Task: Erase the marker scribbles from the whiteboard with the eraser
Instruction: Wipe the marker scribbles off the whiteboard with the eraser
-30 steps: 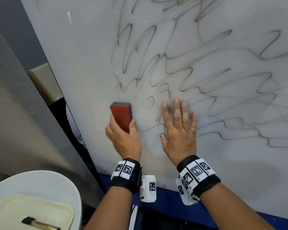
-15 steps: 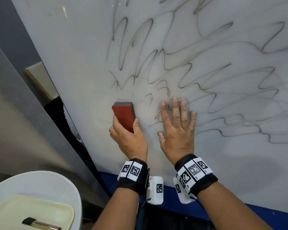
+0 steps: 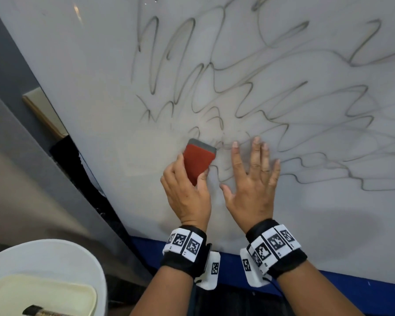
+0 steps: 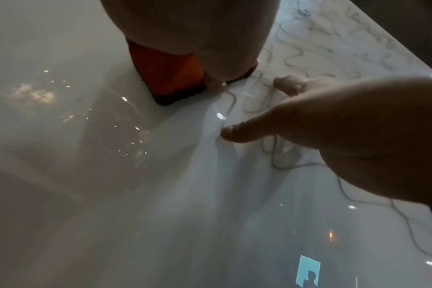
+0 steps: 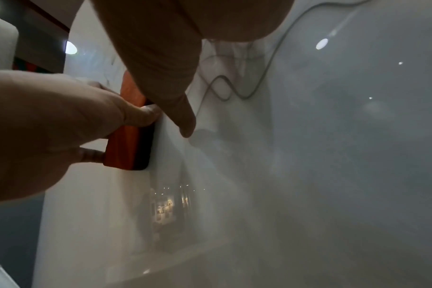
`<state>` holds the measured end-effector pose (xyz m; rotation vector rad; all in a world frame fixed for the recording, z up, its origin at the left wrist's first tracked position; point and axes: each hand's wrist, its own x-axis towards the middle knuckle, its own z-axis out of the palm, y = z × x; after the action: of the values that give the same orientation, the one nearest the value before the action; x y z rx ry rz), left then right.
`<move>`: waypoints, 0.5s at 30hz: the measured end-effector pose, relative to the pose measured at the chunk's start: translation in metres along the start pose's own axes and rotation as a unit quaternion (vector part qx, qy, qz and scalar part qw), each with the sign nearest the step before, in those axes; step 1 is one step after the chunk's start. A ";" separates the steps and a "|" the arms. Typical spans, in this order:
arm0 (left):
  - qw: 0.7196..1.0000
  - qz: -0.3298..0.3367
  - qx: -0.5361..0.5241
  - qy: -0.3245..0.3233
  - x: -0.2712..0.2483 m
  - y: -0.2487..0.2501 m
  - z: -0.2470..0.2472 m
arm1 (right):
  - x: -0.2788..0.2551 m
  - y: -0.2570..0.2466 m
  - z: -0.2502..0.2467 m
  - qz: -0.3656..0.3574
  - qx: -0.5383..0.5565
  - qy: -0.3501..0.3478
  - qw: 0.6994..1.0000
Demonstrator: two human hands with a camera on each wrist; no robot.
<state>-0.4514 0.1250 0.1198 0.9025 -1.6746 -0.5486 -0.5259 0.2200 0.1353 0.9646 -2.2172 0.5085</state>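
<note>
A: What does the head view show?
B: The left hand [image 3: 187, 197] clasps a red rectangular eraser with a grey felt face [image 3: 197, 159] against the glossy whiteboard [image 3: 96, 71]. Right of the eraser, the right hand [image 3: 252, 190] lies flat, fingers spread. Grey marker scribbles [image 3: 271, 92] run above and right of the eraser; left of it looks wiped.

A: The left wrist view?
B: The eraser [image 4: 170, 76] presses the board, scribbles [image 4: 294, 56] beyond.

A: The right wrist view?
B: Fingers grip the eraser [image 5: 128, 144]. I judge most erasing remains.
</note>
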 end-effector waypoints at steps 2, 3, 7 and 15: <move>1.000 0.019 -0.002 -0.009 0.001 -0.001 0.000 | 0.001 -0.003 0.003 0.009 0.007 0.003 1.000; 1.000 0.002 -0.015 -0.003 0.002 -0.002 0.000 | 0.001 -0.005 0.004 0.013 0.011 0.005 1.000; 0.994 -0.077 -0.064 0.042 0.007 0.003 0.002 | 0.000 -0.005 0.004 0.024 0.014 0.012 1.000; 0.999 0.045 0.004 -0.005 0.002 0.000 -0.001 | -0.001 -0.008 0.003 0.030 0.038 0.021 0.999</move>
<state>-0.4509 0.1235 0.1211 0.8273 -1.7191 -0.4863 -0.5208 0.2139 0.1333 0.9204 -2.2081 0.6395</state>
